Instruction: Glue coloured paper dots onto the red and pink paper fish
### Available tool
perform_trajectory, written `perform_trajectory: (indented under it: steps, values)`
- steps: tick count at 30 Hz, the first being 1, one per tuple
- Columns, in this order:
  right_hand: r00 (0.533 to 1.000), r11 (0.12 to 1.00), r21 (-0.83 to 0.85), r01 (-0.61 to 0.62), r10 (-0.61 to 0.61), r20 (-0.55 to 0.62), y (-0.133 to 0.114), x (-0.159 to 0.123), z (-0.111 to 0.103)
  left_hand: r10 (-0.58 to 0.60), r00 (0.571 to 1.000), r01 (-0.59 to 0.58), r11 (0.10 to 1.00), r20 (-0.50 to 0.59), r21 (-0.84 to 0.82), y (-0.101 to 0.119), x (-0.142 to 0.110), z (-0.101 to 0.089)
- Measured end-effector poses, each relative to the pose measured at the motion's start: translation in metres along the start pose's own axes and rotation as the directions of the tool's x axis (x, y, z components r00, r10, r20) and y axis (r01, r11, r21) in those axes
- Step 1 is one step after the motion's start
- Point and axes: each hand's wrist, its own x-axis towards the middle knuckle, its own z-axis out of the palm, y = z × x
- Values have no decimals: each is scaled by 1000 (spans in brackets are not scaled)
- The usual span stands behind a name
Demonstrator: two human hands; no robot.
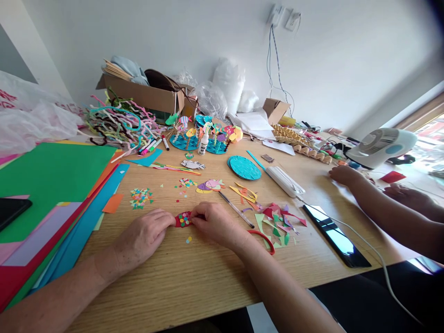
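Two bare hands work low in the middle of the frame over one red paper piece [183,219] covered with coloured dots, too many partly hidden to count surely. Just below it lie two loose dots [189,239], a yellow and a blue. I count two heaps of cut bits, the bigger heap [140,197] left of centre, the smaller heap [187,182] nearer the middle. There are two overlapping paper fish [213,184] at centre and one pale fish [193,164] above them, one pen [236,209], one glue bottle [203,143] at upper centre, and one fan [381,145] at upper right. Another person's two hands [343,175] are at the right.

The red piece lies on the table [145,282] between the fingertips. The left hand [147,231] has its fingers bunched together, tips at the piece's left end; I can't tell whether they grip or only press. The right hand [215,224] has thumb and forefinger drawn narrow over the right end, covering it; whether anything is pinched there, I can't see.
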Motion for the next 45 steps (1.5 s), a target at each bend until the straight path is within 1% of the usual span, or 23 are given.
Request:
perform_trajectory:
  steps: [4,7,9,12,16,19,21,23,24,26,29,31,34,36,40,45]
  values:
    - [1000,999,39,-17,17,-21,-5,-6,-11,-5,1000,5,1000,5,-7,0,0,0]
    - [999,999,23,41,-42,27,-7,-13,-16,-5,1000,5,1000,11,-3,1,0,0]
    - [993,997,7,80,-80,82,-8,-16,-14,1,1000,-1,1000,3,5,0,0,0]
    - [985,995,-44,92,-85,149,-8,-18,-7,14,1000,-14,1000,-8,5,0,0,1]
    - [982,986,-120,119,-99,159,-11,-19,1,22,999,-22,1000,-46,0,-1,-1,0]
    - [981,983,-124,134,-114,156,-12,-21,-1,17,997,-16,1000,-81,10,0,-2,-1]
    - [991,987,-129,99,-86,100,-8,-24,-8,23,995,-21,1000,-94,18,1,-3,-2]
    - [1000,987,-160,6,-3,17,0,-28,-17,38,994,-36,999,-100,20,2,-2,-3]
    - [999,983,-177,-42,41,-7,5,-30,-21,45,994,-44,999,-103,19,2,-2,-3]
    - [994,971,-209,-111,113,-6,13,-36,-29,55,994,-54,998,-97,7,3,-2,-2]
    - [984,959,-230,-168,178,22,21,-42,-34,51,994,-53,998,-95,-19,0,-3,1]
    - [984,960,-229,-163,175,34,22,-45,-33,54,993,-57,998,-109,-23,-3,-5,3]
    - [992,968,-230,-100,116,55,21,-44,-29,63,990,-64,998,-125,-8,-8,-7,5]
    - [992,968,-239,-80,99,71,19,-42,-27,67,989,-69,998,-131,-4,-10,-7,6]
    - [988,956,-283,-77,111,106,15,-36,-26,69,988,-71,997,-136,-5,-12,-7,7]
    - [984,929,-366,-51,109,138,11,-32,-26,68,991,-68,998,-114,5,-9,-6,4]
